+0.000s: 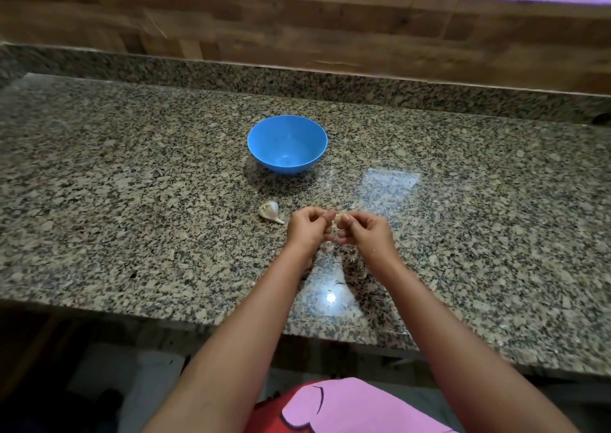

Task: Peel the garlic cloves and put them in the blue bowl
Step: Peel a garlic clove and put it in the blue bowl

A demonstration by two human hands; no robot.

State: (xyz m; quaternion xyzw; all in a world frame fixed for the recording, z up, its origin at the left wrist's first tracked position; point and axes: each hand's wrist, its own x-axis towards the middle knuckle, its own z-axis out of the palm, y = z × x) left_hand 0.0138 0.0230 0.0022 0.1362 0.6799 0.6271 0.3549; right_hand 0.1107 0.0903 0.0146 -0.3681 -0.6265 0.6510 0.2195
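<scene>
Between both pinching hands — one garlic clove (pixel 339 217), short of the blue bowl (pixel 287 143).
Left hand (pixel 309 229) and right hand (pixel 365 230) clamp it together; a slippery skin could squirt it out — garlic bulb (pixel 270 211) lies just left.

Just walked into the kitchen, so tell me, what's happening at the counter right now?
A person stands at the speckled granite counter, working on a small garlic clove pinched between the left hand and right hand. The rest of the white garlic bulb lies on the counter just left of the hands. The round blue plastic bowl beyond looks empty.
</scene>
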